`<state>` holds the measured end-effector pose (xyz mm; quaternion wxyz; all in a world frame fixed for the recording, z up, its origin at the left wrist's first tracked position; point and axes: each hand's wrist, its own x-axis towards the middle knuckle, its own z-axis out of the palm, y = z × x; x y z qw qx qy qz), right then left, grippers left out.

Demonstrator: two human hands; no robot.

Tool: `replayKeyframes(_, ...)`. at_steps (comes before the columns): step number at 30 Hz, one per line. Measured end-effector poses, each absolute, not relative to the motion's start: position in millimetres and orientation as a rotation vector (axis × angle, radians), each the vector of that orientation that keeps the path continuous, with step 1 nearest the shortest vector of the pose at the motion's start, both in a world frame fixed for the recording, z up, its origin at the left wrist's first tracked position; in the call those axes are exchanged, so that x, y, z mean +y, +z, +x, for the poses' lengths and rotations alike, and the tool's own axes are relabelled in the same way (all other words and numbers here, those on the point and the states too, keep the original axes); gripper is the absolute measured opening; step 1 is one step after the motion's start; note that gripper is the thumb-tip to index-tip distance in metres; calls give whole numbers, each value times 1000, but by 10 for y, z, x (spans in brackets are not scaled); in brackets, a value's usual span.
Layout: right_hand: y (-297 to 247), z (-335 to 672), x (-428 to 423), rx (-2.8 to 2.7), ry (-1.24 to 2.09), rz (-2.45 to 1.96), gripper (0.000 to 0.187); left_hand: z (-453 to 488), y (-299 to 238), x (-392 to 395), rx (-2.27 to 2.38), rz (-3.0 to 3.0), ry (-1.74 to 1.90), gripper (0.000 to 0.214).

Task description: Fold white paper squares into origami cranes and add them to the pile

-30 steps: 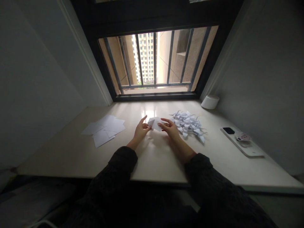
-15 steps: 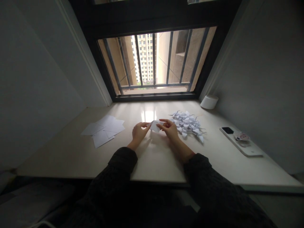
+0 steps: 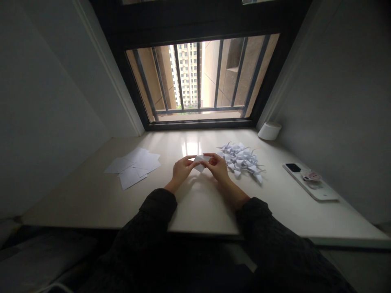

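A small folded piece of white paper (image 3: 200,165) is held between my two hands above the middle of the white countertop (image 3: 200,203). My left hand (image 3: 182,169) pinches its left side, thumb in front and fingers behind. On the other side, my right hand (image 3: 217,166) grips it the same way, and the two thumbs nearly meet on its face. Just beyond my right hand lies a heap of folded paper cranes (image 3: 241,158). Farther off to the left, several flat white paper sheets (image 3: 134,162) overlap one another.
A white phone (image 3: 311,183) with a round grip on its back lies at the right. Behind it, a white cylindrical object (image 3: 269,131) stands in the corner by the wall. A dark-framed window (image 3: 198,125) with bars closes off the back of the counter.
My left thumb has moved right onto the folded paper, and my right thumb has shifted slightly down. The paper now shows a point toward me. The piles have not moved.
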<state>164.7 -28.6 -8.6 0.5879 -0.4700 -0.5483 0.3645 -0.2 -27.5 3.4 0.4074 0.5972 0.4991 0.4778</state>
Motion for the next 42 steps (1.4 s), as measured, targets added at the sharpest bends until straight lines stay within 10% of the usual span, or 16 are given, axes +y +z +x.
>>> replayKeyframes(42,-209,1492,146,-1487,440,-942,33,32,-175,324,1019,1258,1356,43)
